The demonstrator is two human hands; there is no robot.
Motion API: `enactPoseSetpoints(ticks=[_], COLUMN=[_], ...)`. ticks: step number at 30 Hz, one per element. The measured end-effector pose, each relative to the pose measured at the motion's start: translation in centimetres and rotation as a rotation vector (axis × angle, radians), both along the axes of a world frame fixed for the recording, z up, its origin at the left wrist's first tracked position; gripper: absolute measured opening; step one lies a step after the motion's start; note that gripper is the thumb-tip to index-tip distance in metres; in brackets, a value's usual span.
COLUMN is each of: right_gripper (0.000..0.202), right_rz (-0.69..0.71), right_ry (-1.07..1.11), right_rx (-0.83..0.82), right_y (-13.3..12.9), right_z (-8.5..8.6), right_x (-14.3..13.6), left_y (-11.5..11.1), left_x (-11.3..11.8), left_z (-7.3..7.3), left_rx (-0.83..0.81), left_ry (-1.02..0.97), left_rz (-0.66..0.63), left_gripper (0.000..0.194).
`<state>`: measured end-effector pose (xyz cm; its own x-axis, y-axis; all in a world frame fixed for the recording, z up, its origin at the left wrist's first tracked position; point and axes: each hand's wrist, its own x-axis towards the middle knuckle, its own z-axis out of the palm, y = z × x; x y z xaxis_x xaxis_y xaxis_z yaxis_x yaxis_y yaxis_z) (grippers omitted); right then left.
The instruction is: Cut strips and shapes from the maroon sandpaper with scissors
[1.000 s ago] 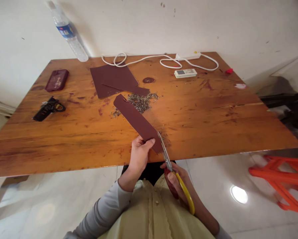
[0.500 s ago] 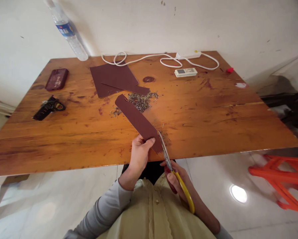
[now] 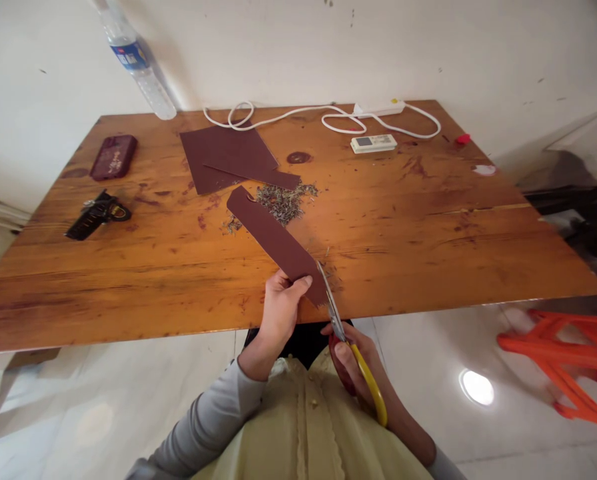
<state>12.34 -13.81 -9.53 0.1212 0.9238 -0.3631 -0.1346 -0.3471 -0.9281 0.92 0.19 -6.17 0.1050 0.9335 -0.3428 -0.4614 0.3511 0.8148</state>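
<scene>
Pinching strip (image 3: 273, 230) near its jagged end with left hand (image 3: 281, 307), with most sticking out toward scraps (image 3: 284, 205). Gripping scissors (image 3: 334, 315) in right hand (image 3: 371, 353), with blades at that end.

maroon strip (image 3: 278, 240): slants far left to near right, near end finely nicked, above front of table (image 3: 428, 253) | scissors (image 3: 336, 323): red and yellow handles, metal blades point away beside nicked end
</scene>
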Motion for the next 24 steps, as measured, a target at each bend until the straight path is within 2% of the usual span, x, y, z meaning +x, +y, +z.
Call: enactPoseSetpoints(ticks=[4, 8, 12, 24], right_gripper=[0.071, 0.078, 0.072, 0.062], right_rz=[0.048, 0.086, 0.096, 0.061], right_ry=[-0.027, -0.108, -0.141, 0.017], right_rx=[0.008, 0.095, 0.138, 0.072], right_y=[0.4, 0.8, 0.8, -0.1], right_z=[0.9, 1.4, 1.0, -0.2], right_x=[0.1, 0.5, 0.8, 0.5], left_y=[-0.1, -0.1, 0.0, 0.0], left_x=[0.0, 0.1, 0.1, 0.2], left_z=[0.0, 0.0, -0.1, 0.2], left_rx=[0.006, 0.009, -0.008, -0.024], left_ry=[-0.007, -0.055, -0.067, -0.059], left_rz=[0.016, 0.033, 0.056, 0.066], left_gripper=[0.015, 0.018, 0.018, 0.018])
